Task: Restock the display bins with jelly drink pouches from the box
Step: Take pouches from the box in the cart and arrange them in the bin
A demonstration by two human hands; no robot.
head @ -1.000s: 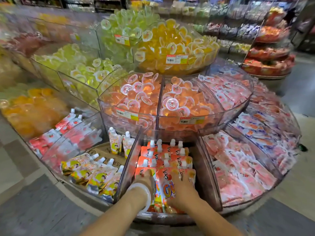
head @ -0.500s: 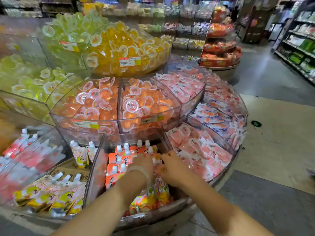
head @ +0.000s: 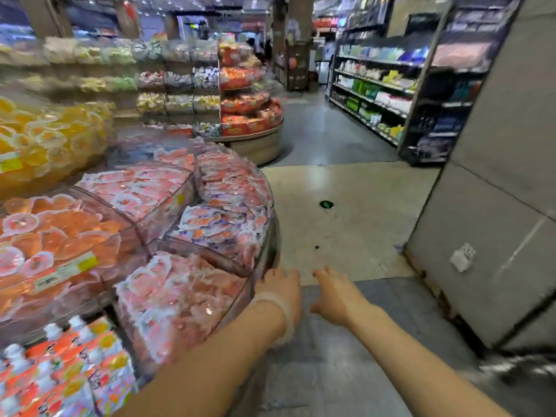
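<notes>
Orange jelly drink pouches [head: 69, 368] with white caps lie in a clear display bin at the bottom left. My left hand [head: 282, 288], a pale band on its wrist, hangs empty just past the round display's rim [head: 267, 266], fingers spread. My right hand [head: 334, 291] is beside it over the floor, also empty with its fingers apart. Both hands are to the right of the pouch bin and touch nothing. No box is in view.
Clear bins hold pink jelly packs [head: 180, 296], orange jelly cups [head: 51, 236] and yellow cups [head: 45, 139]. A grey pillar [head: 496, 221] stands at the right. A second round display [head: 249, 115] and shelves [head: 379, 94] line the aisle beyond the tiled floor [head: 346, 206].
Both hands left the orange pouches in the bin and swung right, out over the floor. My view turned right, away from the display and toward the aisle.
</notes>
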